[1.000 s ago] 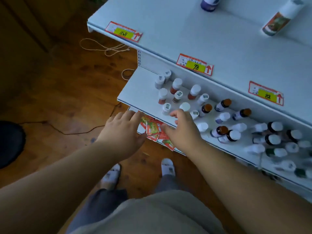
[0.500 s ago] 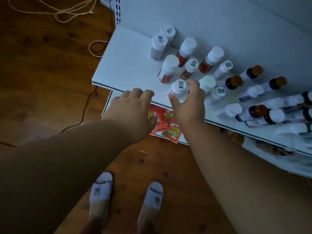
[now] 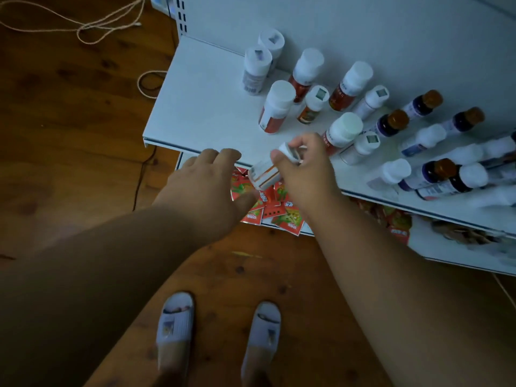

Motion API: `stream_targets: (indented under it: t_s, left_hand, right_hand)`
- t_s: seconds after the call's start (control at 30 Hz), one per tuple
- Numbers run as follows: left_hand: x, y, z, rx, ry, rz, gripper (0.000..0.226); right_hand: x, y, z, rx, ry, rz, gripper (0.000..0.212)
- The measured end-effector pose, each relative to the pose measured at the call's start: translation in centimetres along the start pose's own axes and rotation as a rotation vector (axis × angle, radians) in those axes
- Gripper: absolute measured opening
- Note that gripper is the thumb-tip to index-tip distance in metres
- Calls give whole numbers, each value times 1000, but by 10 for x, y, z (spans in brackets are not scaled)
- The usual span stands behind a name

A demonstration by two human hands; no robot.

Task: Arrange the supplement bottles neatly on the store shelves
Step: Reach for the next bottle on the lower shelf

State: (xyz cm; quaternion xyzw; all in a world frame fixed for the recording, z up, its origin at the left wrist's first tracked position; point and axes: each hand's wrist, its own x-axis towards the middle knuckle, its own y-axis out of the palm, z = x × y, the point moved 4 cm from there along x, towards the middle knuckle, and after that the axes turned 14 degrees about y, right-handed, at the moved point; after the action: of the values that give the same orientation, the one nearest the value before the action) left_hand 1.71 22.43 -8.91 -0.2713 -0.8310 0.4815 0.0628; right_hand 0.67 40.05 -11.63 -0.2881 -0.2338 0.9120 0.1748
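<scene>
Our right hand (image 3: 303, 169) pinched a small white bottle (image 3: 268, 170) tilted over the shelf (image 3: 201, 107) front edge, our left hand (image 3: 206, 185) relaxed and empty beside it, so we judged it best to stand it upright among the standing bottles (image 3: 279, 106) gently.

Right-edge bottles (image 3: 491, 196) blur; the hand (image 3: 304, 169) hides the held bottle's cap.

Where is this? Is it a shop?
Probably a small shop. White metal shelves hold many supplement bottles, red packets lie on the shelf below, and the right hand is picking up a small bottle to arrange.
</scene>
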Motion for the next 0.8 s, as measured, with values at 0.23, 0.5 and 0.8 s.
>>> stream_targets:
  t_s: [0.23,0.5,0.8]
  left_hand:
    - [-131,-108,-68,-263,18,-11,93]
    - [-224,-228,-133,-148,178,32,94]
    - [-223,-302,-183,-98,297,-45,109]
  right_hand:
    - [-172,-43,59,606,273,469,13]
    - [-299,-100,170,679,250,498,31]
    - [-346,-155,245,905,239,575,49]
